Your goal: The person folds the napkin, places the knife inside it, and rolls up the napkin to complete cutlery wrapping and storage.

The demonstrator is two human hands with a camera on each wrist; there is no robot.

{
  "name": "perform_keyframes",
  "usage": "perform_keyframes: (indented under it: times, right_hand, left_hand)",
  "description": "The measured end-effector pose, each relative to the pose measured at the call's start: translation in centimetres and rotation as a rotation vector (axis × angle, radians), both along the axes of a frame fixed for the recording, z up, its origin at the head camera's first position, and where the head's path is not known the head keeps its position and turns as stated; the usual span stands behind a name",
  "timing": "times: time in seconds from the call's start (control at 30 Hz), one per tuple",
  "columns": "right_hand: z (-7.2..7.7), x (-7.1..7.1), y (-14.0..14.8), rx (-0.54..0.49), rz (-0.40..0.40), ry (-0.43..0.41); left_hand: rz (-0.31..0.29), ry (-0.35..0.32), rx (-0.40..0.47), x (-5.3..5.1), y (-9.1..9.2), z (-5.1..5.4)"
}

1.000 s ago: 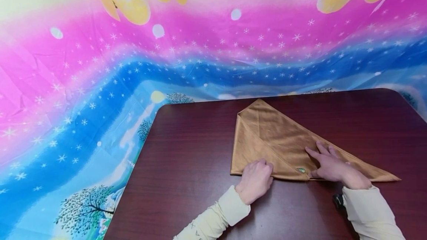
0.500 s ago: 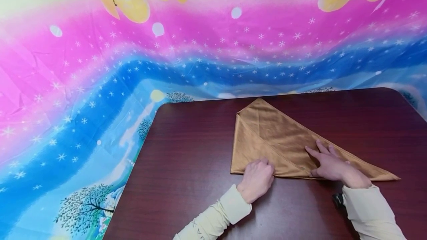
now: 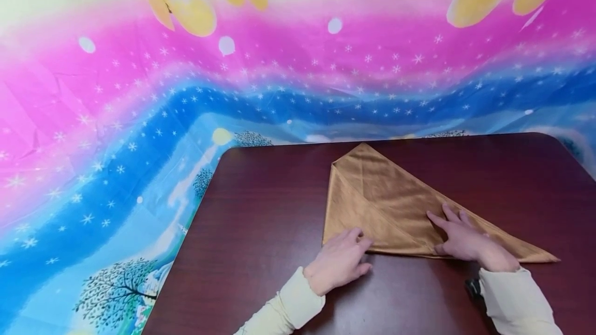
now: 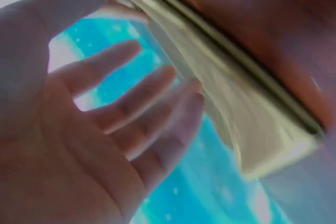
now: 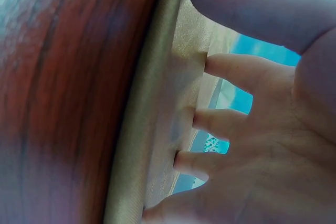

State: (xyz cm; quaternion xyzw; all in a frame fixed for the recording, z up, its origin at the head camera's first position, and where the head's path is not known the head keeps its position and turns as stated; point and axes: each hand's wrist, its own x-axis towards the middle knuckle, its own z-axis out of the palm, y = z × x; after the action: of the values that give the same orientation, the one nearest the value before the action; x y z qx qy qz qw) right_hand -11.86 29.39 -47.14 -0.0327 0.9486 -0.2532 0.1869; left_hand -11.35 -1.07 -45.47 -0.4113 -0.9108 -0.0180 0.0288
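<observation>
A golden-brown satiny cloth [image 3: 391,190] lies folded on the dark red-brown table, with a peak at the back and a long point to the right. Over its near left part is my left hand [image 3: 339,262], fingers loosely extended. In the left wrist view these fingers [image 4: 157,90] are slightly bent and hold nothing; contact with the cloth is not clear. My right hand [image 3: 467,239] rests on the cloth's right half with spread fingers. The right wrist view shows these fingertips touching the cloth [image 5: 184,61] near its thick folded edge.
The table [image 3: 261,206] has rounded far corners. Behind it and to its left hangs a printed backdrop [image 3: 279,66] in pink and blue with snowflakes. A black band [image 3: 474,289] sits at the right wrist, beside the pale sleeve.
My left hand has moved left along the near edge, and its curled fingers have loosened. A small green label near the right hand has gone from sight. The right hand stays on the cloth.
</observation>
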Motion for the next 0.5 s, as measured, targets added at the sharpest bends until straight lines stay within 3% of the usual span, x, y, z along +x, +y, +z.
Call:
perform_keyframes:
  times: [0.13,0.27,0.37,0.5]
  right_hand:
    - [-0.1,0.1,0.0,0.003,-0.002,0.013]
    - [-0.5,0.4,0.1,0.010,0.002,0.069]
    - [-0.6,0.5,0.2,0.018,0.017,0.144]
    - [-0.7,0.5,0.1,0.042,0.029,0.205]
  left_hand:
    - [0.098,-0.024,-0.111,0.4,-2.0,-0.2]
    - [0.120,-0.097,-0.229,1.0,-3.2,-0.7]
    - [0.135,-0.103,-0.239,1.3,-3.6,-1.0]
    - [0.169,-0.050,-0.211,1.7,-3.8,-1.1]
